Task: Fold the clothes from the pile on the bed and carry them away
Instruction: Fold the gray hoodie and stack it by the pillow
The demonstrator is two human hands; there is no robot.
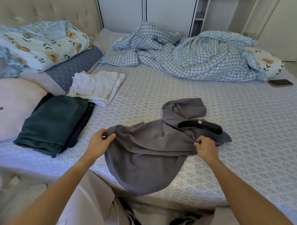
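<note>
Home bedroom. My left hand (99, 142) and right hand (206, 146) are over a bed (246, 125) with a patterned sheet. Padded, tufted headboard (40, 11) far beyond my left hand, with floral and dotted pillows (41, 47) stacked in front of it. Rumpled checked duvet (184, 57) ahead of my right hand. White wardrobe and open shelving (199, 11) behind it. Folded clothes (53, 122) just left of my left hand; phone (281, 83) lying on the sheet far right.
</note>
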